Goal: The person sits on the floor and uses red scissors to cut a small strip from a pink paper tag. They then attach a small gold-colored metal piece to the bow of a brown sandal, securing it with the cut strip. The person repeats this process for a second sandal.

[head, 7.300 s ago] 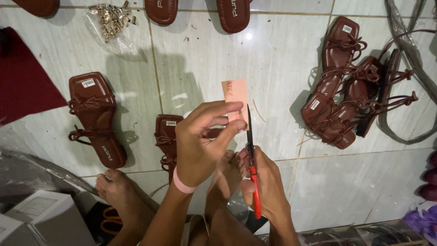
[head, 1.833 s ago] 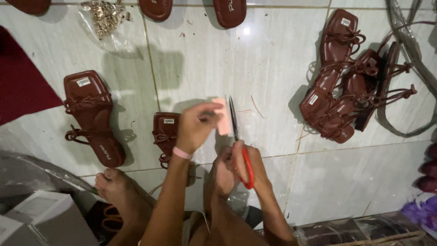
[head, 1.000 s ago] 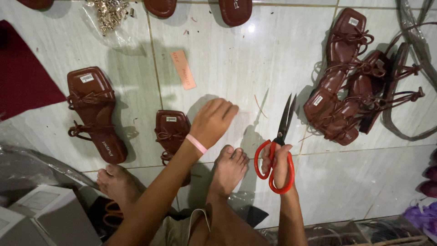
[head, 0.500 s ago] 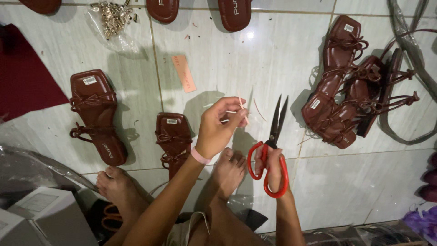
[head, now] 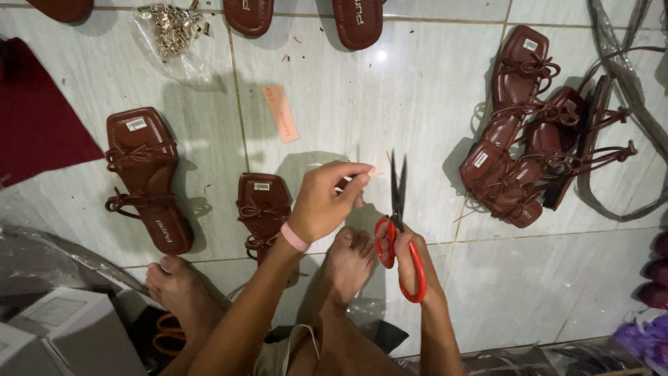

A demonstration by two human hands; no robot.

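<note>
My right hand grips red-handled scissors, blades nearly closed and pointing up. Just left of the blades, my left hand, with a pink band on its wrist, pinches something very small between thumb and fingertips; what it is I cannot tell. A pink paper strip lies on the tile floor above my left hand. A brown strappy sandal lies below and left of my left hand, another brown sandal further left. My bare feet rest on the floor under my hands.
A pile of brown strappy sandals lies at the right beside grey straps. A clear bag of metal buckles and several soles are at the top. A dark red sheet is left, white boxes bottom left.
The pink strip, earlier held in my left hand against the scissors, now lies on the floor. My left hand reached down, then rose pinching something small. The scissor blades have closed and turned upright.
</note>
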